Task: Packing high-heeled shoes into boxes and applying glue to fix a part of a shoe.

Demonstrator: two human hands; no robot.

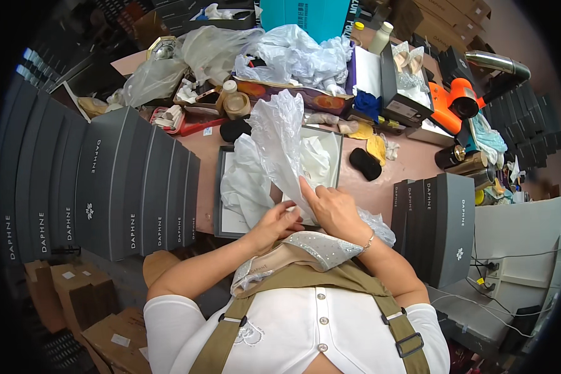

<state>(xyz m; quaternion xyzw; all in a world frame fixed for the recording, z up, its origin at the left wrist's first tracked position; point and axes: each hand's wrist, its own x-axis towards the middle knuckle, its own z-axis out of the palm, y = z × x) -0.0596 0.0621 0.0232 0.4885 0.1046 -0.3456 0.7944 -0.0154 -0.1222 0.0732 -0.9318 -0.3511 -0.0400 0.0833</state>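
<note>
A crinkled translucent plastic sheet (277, 140) rises from between my hands, over the box. My right hand (338, 213) grips its lower right edge, index finger stretched along it. My left hand (274, 223) is closed beside the sheet's lower end; what its fingers hold is hidden. Just below my hands, against my chest, rests a glittery silver pointed shoe (323, 247) with a beige insole, lying on its side. Beyond my hands, an open grey shoe box (219, 206) contains white tissue paper (246, 177).
Rows of grey shoe boxes (109, 187) stand left, with more boxes (452, 227) at right. A black oval pad (364, 164) and yellow cloth (376, 148) lie on the pink table (389, 187). Behind are piled plastic bags (293, 53), an orange heat gun (458, 103) and a box holding shoes (408, 93).
</note>
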